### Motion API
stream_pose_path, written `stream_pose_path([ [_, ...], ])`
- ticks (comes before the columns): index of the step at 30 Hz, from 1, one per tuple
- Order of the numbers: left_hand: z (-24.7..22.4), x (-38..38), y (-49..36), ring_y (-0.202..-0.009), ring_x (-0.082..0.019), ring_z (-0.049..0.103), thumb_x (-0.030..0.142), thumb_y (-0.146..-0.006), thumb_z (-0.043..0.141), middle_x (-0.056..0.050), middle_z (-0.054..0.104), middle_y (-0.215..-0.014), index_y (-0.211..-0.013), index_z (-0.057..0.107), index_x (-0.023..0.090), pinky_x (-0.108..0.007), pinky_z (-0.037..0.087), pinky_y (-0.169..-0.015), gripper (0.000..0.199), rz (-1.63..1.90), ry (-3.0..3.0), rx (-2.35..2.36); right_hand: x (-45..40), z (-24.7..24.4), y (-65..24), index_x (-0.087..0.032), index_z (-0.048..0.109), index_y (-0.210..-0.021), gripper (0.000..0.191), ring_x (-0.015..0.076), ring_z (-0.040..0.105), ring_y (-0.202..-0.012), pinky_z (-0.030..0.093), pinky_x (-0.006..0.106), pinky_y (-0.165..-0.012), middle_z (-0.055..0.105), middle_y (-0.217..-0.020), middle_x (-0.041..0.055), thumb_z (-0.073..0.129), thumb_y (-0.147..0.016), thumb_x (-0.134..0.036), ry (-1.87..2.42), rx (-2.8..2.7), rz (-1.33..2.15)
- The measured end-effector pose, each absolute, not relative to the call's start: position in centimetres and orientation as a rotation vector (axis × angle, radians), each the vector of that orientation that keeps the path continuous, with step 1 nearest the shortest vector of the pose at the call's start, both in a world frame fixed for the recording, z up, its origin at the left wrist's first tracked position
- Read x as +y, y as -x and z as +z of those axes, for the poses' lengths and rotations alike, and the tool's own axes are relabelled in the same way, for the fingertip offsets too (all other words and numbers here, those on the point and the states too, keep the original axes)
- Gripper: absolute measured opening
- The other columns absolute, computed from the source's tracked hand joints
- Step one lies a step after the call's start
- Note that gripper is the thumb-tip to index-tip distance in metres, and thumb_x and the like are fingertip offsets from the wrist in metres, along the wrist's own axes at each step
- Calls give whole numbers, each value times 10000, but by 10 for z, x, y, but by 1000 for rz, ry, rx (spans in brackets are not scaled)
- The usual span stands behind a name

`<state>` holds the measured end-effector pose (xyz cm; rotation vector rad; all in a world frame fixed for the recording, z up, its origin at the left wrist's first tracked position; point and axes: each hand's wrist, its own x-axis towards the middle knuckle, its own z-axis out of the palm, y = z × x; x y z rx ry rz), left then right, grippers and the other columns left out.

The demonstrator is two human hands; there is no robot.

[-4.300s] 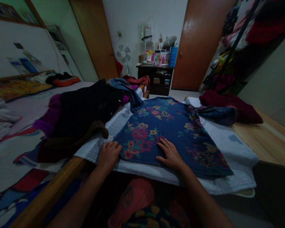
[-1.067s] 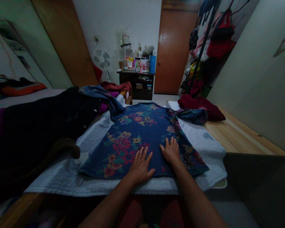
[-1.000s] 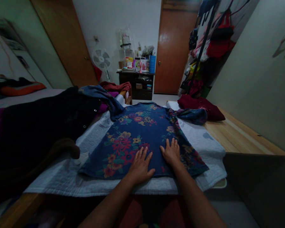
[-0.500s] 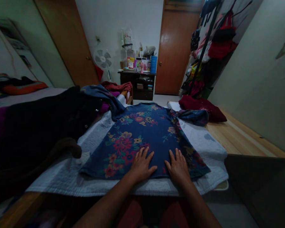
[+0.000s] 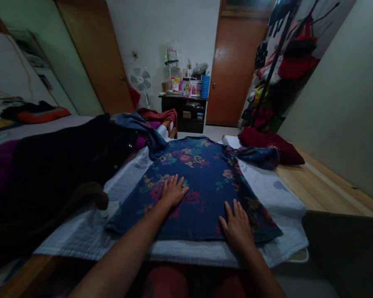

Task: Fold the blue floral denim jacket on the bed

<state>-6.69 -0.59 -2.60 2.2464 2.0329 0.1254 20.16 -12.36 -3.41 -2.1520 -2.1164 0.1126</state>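
A dark blue floral shirt (image 5: 202, 182) lies spread out, its hem toward me and its collar at the far end. Its left sleeve (image 5: 133, 124) reaches over onto dark clothing, and the other sleeve (image 5: 261, 157) lies out to the right. My left hand (image 5: 174, 191) rests flat on the middle-left of the shirt, fingers stretched forward. Nearer the hem on the right, my right hand (image 5: 237, 225) lies flat on the cloth with its fingers apart. Beneath the shirt is a pale grey-blue cloth (image 5: 286, 203) covering the work surface.
Black and purple clothing (image 5: 59, 165) is heaped at the left. A maroon folded garment (image 5: 270, 145) sits on a wooden board (image 5: 311, 182) at the right. Farther back are a white fan (image 5: 140, 79), a dark cabinet (image 5: 189, 118) and a brown door (image 5: 233, 70).
My left hand has slid forward and to the left over the shirt, away from the hem. My right hand stays near the hem. The camera view has shifted slightly.
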Motion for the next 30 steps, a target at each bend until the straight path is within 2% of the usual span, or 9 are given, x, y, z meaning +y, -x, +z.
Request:
stream_pose_path([
  [6,-20,6,111,-1416,-366,315,634,-921,320,-184,361,-1538,-1474,397,227,-571,224,-1118,691,59,-2113,2328,-124,-39,-203,-160,410,-1478,648,320,174,-1475,197,473,-1162,260,-1583,158,428,-922,-491,2146,-2133,87],
  [10,-23,-1,115,-1371,-367,378,574,-938,343,-217,431,-1478,-1444,429,181,-545,271,-1095,646,119,-2190,2409,-120,-38,-205,-140,419,-1470,646,324,180,-1473,195,485,-1168,268,-1580,153,447,-912,-464,2140,-2147,105],
  [15,-29,-1,104,-1393,-295,367,336,-965,319,-145,446,-1492,-1400,475,186,-483,288,-1120,485,196,-2293,2240,-95,-20,-182,-107,438,-1448,582,257,241,-1462,215,411,-1184,317,-1566,118,421,-910,-328,1914,-2315,327],
  [18,-31,-2,93,-1409,-261,353,199,-923,329,-117,446,-1500,-1406,478,183,-448,285,-1138,505,226,-2251,2169,-74,-6,-147,-147,381,-1486,601,232,217,-1471,203,390,-1192,279,-1587,76,431,-915,-325,1626,-2474,451],
  [24,-36,-16,79,-1445,-289,278,363,-951,349,-125,444,-1499,-1408,476,167,-470,208,-1174,513,388,-2266,2240,-28,-9,-95,-198,373,-1490,571,243,203,-1473,164,446,-1193,299,-1581,66,417,-947,-366,1363,-2648,493],
  [30,-39,-16,78,-1433,-272,309,349,-950,356,-105,409,-1527,-1424,455,209,-510,202,-1172,504,378,-2314,2158,31,-19,-102,-154,376,-1485,593,242,181,-1477,179,415,-1182,277,-1589,86,388,-969,-447,1471,-2575,389],
])
